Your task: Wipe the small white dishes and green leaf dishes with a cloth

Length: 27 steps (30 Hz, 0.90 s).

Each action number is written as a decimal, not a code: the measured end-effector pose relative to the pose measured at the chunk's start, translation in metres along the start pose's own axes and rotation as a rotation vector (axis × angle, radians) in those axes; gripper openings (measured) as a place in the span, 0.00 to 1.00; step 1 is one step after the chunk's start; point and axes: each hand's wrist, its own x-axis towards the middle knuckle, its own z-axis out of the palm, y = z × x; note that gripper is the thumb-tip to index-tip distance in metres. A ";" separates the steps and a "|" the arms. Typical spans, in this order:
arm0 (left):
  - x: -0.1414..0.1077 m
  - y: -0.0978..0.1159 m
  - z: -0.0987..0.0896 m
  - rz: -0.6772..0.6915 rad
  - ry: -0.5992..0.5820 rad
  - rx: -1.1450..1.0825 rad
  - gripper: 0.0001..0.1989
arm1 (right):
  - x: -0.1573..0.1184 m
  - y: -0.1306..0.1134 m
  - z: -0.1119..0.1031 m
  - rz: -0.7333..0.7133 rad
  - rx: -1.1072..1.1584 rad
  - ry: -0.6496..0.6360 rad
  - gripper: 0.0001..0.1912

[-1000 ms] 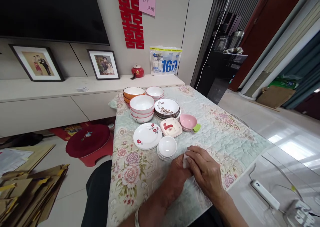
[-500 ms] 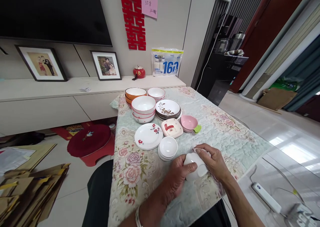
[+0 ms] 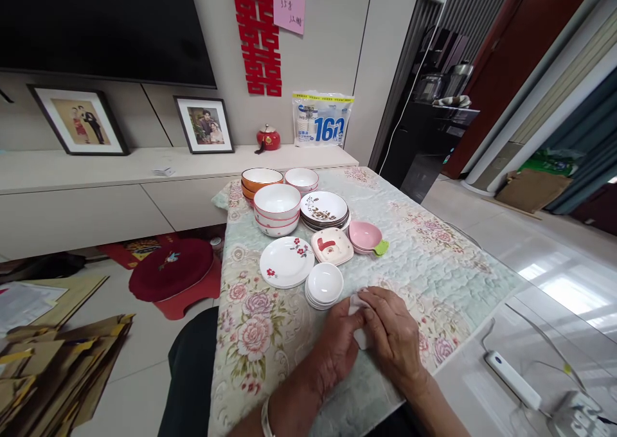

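Observation:
Near the front of the table, my left hand (image 3: 339,339) grips a small white dish (image 3: 361,339), thumb across it. My right hand (image 3: 394,329) lies over the dish with fingers closed. A bit of white cloth or tissue (image 3: 357,303) seems to show under the right fingers; most of it and most of the dish are hidden. Just beyond the left hand stands a stack of small white bowls (image 3: 325,284). Behind them are flower-patterned white plates (image 3: 285,263), a square dish with a red motif (image 3: 332,247) and pink bowls with a green handle (image 3: 365,236).
Farther back stand red-rimmed bowls (image 3: 276,202), orange bowls (image 3: 261,178), another white bowl (image 3: 302,178) and brown-rimmed plates (image 3: 324,207). A flowered cloth covers the table (image 3: 255,340). Left of it are a red stool (image 3: 173,270) and flattened cardboard (image 3: 62,366).
My right hand has moved left and inward over the white dish, covering more of it. The left hand has stayed nearly in place. The stacked dishes have not moved.

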 end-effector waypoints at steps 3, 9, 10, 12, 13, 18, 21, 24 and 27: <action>0.001 -0.002 -0.001 -0.020 0.026 -0.021 0.21 | 0.002 0.015 -0.002 0.020 -0.030 -0.005 0.12; 0.006 -0.006 -0.005 -0.050 0.088 -0.050 0.24 | 0.005 0.040 -0.004 0.186 -0.218 0.192 0.10; 0.006 -0.005 -0.005 -0.051 0.090 -0.054 0.24 | 0.004 0.036 -0.003 0.174 -0.231 0.206 0.09; 0.004 -0.004 -0.004 -0.050 0.089 -0.058 0.23 | 0.000 0.021 -0.002 0.131 -0.204 0.197 0.06; 0.004 -0.003 -0.004 -0.045 0.083 -0.058 0.22 | -0.002 0.012 -0.002 0.109 -0.171 0.178 0.05; 0.000 0.001 0.000 -0.017 0.035 -0.061 0.18 | -0.011 -0.010 -0.008 -0.003 -0.002 0.026 0.08; 0.002 -0.002 -0.002 -0.031 0.074 -0.071 0.19 | -0.010 0.006 -0.016 -0.008 -0.047 0.006 0.07; 0.004 -0.006 -0.004 -0.043 0.120 -0.075 0.21 | -0.007 0.021 -0.021 0.029 -0.132 0.029 0.05; 0.005 -0.006 -0.003 -0.035 0.107 -0.081 0.22 | -0.005 0.012 -0.019 0.057 -0.158 0.041 0.06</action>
